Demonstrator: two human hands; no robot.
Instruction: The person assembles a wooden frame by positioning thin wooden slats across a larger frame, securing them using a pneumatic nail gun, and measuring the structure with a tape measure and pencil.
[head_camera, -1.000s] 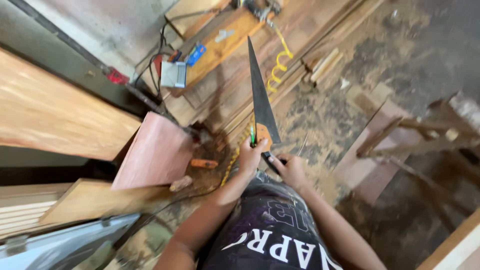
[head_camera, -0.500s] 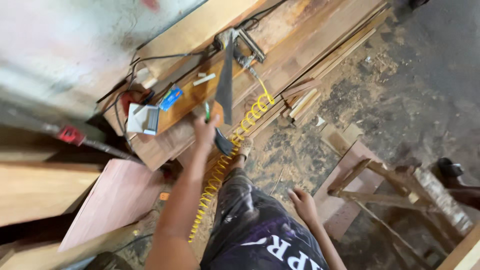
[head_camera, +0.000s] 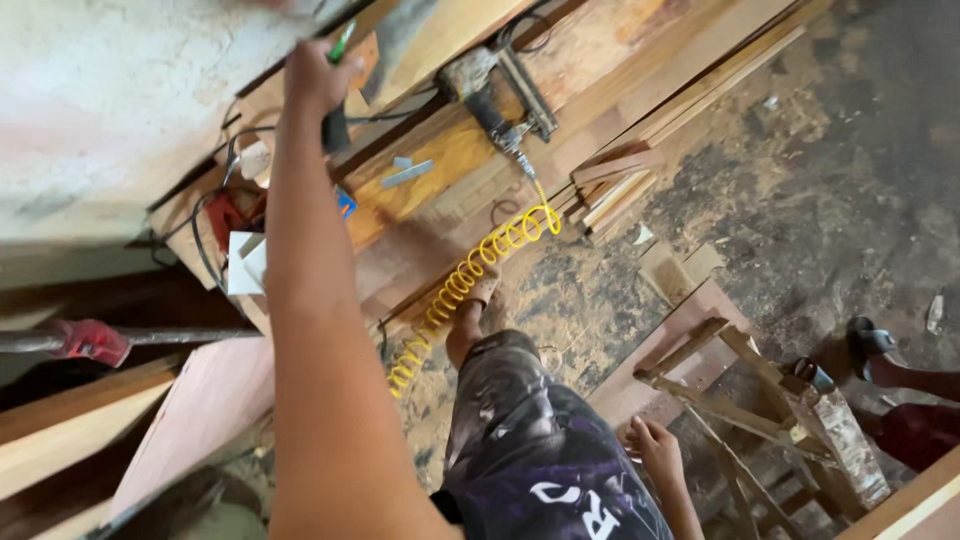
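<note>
Left hand (head_camera: 315, 75) closed on the handsaw handle (head_camera: 335, 125), arm stretched up to the stacked boards; right hand (head_camera: 655, 447) hangs loose, holding nothing.

Handle is dark, gripped at the top of the frame; a green bit (head_camera: 343, 42) pokes out above the fingers. The saw blade (head_camera: 400, 35) is blurred and cut off by the upper edge, lying against a pale plank (head_camera: 450, 40). Just right of it a pneumatic nail gun (head_camera: 495, 95) rests on the boards, its yellow coiled hose (head_camera: 465, 285) running down toward the sawdust-covered floor (head_camera: 800, 200). Right hand sits low beside the dark printed shirt (head_camera: 545, 470), fingers half curled, near a wooden trestle (head_camera: 760, 400). A red clamp (head_camera: 90, 340) shows at far left, partly hidden.
</note>
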